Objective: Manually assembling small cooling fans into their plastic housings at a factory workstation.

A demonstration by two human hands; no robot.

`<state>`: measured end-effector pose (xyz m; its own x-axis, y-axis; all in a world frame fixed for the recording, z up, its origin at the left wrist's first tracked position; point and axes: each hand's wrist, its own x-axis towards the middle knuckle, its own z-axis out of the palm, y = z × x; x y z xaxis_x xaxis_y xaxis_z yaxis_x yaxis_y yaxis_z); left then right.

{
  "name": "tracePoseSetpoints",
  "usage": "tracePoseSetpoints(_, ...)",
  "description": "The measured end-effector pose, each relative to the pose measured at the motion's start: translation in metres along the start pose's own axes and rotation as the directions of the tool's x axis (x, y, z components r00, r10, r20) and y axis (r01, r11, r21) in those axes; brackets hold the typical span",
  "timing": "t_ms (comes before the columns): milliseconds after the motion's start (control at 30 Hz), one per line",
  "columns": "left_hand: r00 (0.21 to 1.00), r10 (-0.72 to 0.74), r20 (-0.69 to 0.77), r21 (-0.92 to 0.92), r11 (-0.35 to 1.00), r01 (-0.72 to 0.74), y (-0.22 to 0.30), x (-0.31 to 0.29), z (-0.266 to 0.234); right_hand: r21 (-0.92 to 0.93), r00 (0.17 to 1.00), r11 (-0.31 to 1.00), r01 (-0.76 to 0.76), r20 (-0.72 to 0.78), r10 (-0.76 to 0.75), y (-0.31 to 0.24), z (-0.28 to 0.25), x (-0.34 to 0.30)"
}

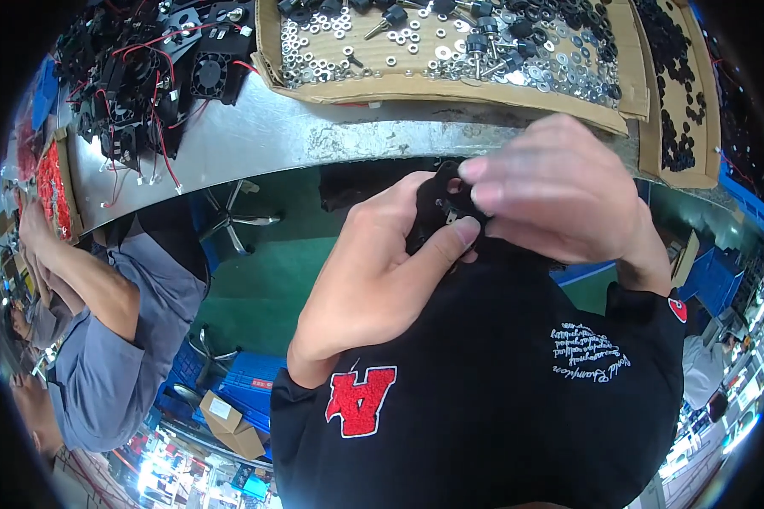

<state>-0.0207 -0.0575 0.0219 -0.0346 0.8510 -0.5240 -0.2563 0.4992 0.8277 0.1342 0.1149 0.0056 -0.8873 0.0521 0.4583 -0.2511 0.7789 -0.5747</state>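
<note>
My left hand (pixel 367 267) is closed around a black plate-like part (pixel 433 202) with round holes and a small metal piece on it. The left thumb presses on the part's face, and I hold it in front of my chest, just off the bench edge. Close over the part's right side is my right hand (pixel 564 191), its fingers smeared by motion. Whether those fingers grip anything is not visible. Beyond both hands, a cardboard tray (pixel 348 90) on the bench holds loose nuts, washers and black-headed screws.
The metal bench (pixel 255 127) curves across in front of me. Black fan assemblies (pixel 208 75) with red wires are heaped at its left. A second cardboard tray (pixel 703 157) of small black pieces stands at the right. A person in a grey shirt (pixel 157 297) works on my left.
</note>
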Motion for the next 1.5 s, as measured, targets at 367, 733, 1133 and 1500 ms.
tracePoseSetpoints(367, 0.998, -0.047, 0.029, 0.03, 0.998, 0.046, 0.0, 0.003, 0.003, 0.185, 0.999, 0.982, -0.033, 0.046, 0.025, -0.006, -0.002, -0.003)
tracePoseSetpoints(733, 0.997, -0.071, -0.012, 0.099, 0.993, 0.072, 0.0, 0.006, -0.002, 0.048, 0.992, 0.993, 0.109, 0.064, -0.112, -0.001, 0.004, -0.008)
tracePoseSetpoints(1133, 0.983, 0.162, -0.085, 0.231, 0.963, -0.138, -0.012, 0.005, 0.004, -0.389, 0.952, 0.879, 0.275, 0.237, -0.193, -0.027, -0.004, -0.004)
tracePoseSetpoints(1500, 0.686, 0.675, -0.271, 0.715, 0.619, -0.327, -0.006, 0.006, 0.024, -0.848, 0.945, 0.435, 0.303, 0.325, -0.023, -0.05, -0.01, 0.024)
